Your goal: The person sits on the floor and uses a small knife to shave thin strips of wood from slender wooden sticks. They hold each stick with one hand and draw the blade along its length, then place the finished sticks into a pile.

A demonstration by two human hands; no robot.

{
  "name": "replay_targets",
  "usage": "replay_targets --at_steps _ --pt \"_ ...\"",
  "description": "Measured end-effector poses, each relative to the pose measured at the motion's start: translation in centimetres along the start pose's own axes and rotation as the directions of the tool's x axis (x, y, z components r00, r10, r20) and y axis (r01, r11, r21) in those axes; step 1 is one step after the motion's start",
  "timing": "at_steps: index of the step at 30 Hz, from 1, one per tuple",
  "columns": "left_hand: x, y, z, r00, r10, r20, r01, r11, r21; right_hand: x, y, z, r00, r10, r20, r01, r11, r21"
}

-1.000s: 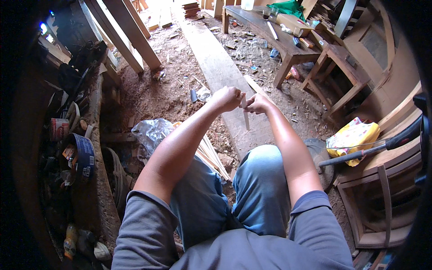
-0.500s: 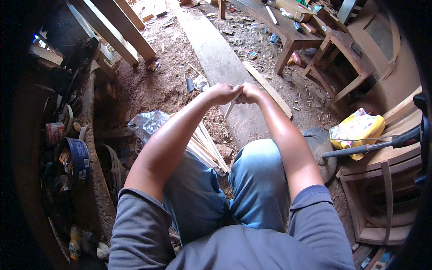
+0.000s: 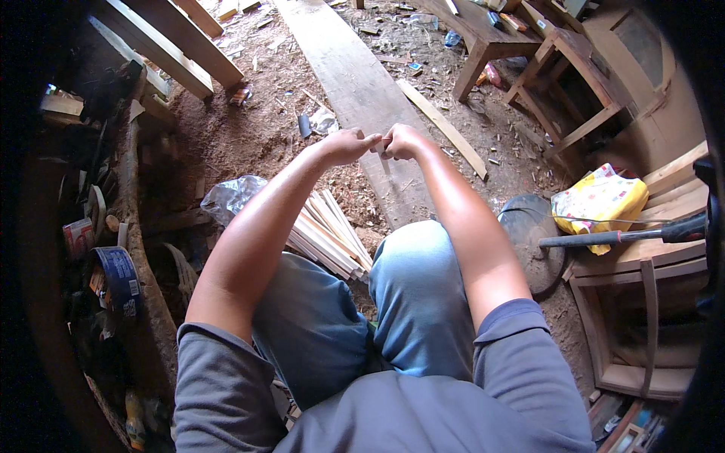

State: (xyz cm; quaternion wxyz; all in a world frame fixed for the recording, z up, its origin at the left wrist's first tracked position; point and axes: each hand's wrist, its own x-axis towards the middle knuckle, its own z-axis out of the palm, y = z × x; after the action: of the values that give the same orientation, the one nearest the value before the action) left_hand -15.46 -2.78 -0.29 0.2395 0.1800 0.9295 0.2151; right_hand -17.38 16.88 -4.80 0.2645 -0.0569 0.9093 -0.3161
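Head view, looking down over grey sleeves and blue denim knees onto a workshop floor of reddish sawdust and chips. Long, flat, pale plank (image 3: 355, 83) running up the middle of the floor, rough-sawn and dusty; thinner batten (image 3: 442, 128) lying slantwise just to its right. Bundle of slim, square-edged light wooden sticks (image 3: 332, 234) fanned beside the left knee, next to a crumpled, glossy clear plastic bag (image 3: 230, 198). Round dark disc (image 3: 532, 238) flat on the ground at right, partly under a plain timber frame (image 3: 642, 302) carrying a soft yellow printed packet (image 3: 600, 204) and a long dark tool handle (image 3: 619, 235). Bare wooden bench (image 3: 483, 38) at the top, heavy beams (image 3: 162, 49) at upper left, cluttered shelf with a blue roll (image 3: 117, 279) along the left rim. Left hand (image 3: 349, 145) curled closed, fingers drawn in, thumb and fingertips pressed toward the other hand. Right hand (image 3: 404, 141) likewise closed into a loose fist, knuckles up, touching the left over the plank. Thin pale sliver of wood (image 3: 384, 162) poking down from between the two, pinched where they meet; too small to tell which fingers carry it or how much of it sits inside either grip. Both forearms stretched forward from the lower edge, converging above the knees, well clear of the stick bundle.
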Motion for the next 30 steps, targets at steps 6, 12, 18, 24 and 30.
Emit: replay_targets --at_steps 6,12,18,24,30 --pt "0.4 -1.9 0.8 0.998 -0.061 -0.003 0.061 0.997 -0.049 1.0 0.9 1.4 0.997 -0.016 -0.076 0.019 0.999 0.041" --pt "2.3 -3.2 0.7 0.994 0.003 0.105 0.031 0.945 -0.325 1.1 0.7 1.2 0.988 -0.062 -0.138 0.062 0.998 -0.005" --pt "3.6 -2.7 0.8 0.987 -0.097 0.127 0.148 0.856 -0.495 -1.1 2.3 4.5 0.899 -0.071 -0.432 0.144 0.98 0.138" --pt "3.6 -1.3 2.4 0.995 0.023 0.095 0.018 0.91 -0.415 -4.9 3.1 9.4 0.641 0.004 -0.768 0.35 0.889 0.296" --pt "2.6 -0.5 2.5 0.987 0.067 -0.145 -0.106 0.955 -0.278 -8.6 0.9 5.4 0.712 -0.084 -0.698 0.443 0.824 0.353"
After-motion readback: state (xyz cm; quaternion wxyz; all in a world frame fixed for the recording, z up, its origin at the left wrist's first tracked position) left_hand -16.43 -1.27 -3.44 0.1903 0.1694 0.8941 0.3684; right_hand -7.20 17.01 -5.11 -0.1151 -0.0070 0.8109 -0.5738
